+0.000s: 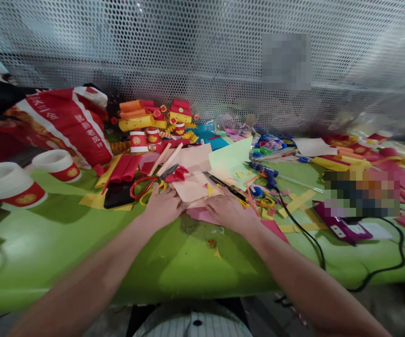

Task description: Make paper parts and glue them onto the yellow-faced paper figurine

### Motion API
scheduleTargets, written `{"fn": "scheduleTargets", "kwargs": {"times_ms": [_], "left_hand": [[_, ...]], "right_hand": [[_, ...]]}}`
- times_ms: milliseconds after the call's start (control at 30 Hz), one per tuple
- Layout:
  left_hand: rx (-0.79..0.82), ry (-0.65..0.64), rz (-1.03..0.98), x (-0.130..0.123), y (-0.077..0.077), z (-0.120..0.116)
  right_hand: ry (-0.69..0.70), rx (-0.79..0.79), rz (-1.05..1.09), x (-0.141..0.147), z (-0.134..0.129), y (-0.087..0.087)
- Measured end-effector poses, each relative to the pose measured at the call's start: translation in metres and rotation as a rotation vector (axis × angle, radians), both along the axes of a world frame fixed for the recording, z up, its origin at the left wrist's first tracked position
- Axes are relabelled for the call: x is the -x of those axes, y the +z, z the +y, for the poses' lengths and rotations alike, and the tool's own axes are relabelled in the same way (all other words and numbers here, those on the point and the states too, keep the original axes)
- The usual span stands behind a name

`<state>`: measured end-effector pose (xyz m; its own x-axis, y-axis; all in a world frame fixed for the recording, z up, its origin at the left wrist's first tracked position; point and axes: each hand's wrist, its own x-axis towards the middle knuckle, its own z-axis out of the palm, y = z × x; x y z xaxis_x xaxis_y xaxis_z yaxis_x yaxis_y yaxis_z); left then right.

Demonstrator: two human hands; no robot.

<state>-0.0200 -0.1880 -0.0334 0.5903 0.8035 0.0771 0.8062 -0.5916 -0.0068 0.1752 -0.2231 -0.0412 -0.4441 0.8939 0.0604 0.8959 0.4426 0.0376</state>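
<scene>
A pale pink sheet of paper [192, 188] lies between my two hands, with a bent lower edge. My left hand [163, 207] rests on its left side, fingers spread and thumb towards the paper's lower edge. From the right, my right hand [231, 210] lies over the lower right edge with its fingers stretched out. Red-handled scissors [142, 186] and a yellow-handled pair [148, 195] are beside my left hand. A black craft knife [227, 185] lies just beyond my right fingers. Under the hands shows a darker pink sheet [205, 216].
A blue glue gun [267, 173] trails a black cord to a purple power strip [344, 224]. Paper cups [57, 164] and a red snack bag [67, 122] stand left. Paper figures [137, 122] stand behind, before a perforated metal screen [188, 51]. A black phone [118, 194] lies left.
</scene>
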Motion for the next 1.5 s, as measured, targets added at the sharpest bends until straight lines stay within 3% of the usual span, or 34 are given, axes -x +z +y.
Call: {"fn": "scheduleTargets", "kwargs": {"times_ms": [200, 400, 600, 667, 800, 867, 933, 1067, 1500], "left_hand": [[-0.102, 0.019, -0.005, -0.005, 0.007, -0.005], [-0.075, -0.038, 0.050, -0.011, 0.014, -0.006], [-0.047, -0.001, 0.104, -0.016, 0.020, 0.018], [-0.080, 0.001, 0.088, -0.010, 0.024, 0.033], [-0.137, 0.197, 0.089, 0.018, 0.036, 0.066], [-0.114, 0.358, 0.141, 0.034, 0.040, 0.080], [-0.069, 0.427, 0.179, 0.045, 0.040, 0.089], [0.008, 0.442, 0.232, 0.057, 0.035, 0.100], [0.027, 0.558, 0.252, 0.094, 0.036, 0.111]], "right_hand": [[-0.005, -0.040, -0.036, -0.002, 0.000, -0.005], [-0.003, -0.032, 0.016, -0.003, 0.000, -0.010], [-0.029, 0.052, 0.008, -0.001, -0.002, -0.003], [-0.009, 0.051, 0.022, -0.001, -0.003, -0.002], [0.020, 0.012, 0.064, -0.003, -0.004, -0.005], [0.005, 0.031, 0.067, -0.003, -0.003, -0.005], [-0.019, 0.059, 0.068, -0.002, -0.003, -0.005], [-0.033, 0.071, 0.083, -0.001, -0.003, -0.003], [0.028, 0.025, 0.155, -0.007, -0.002, -0.012]]}}
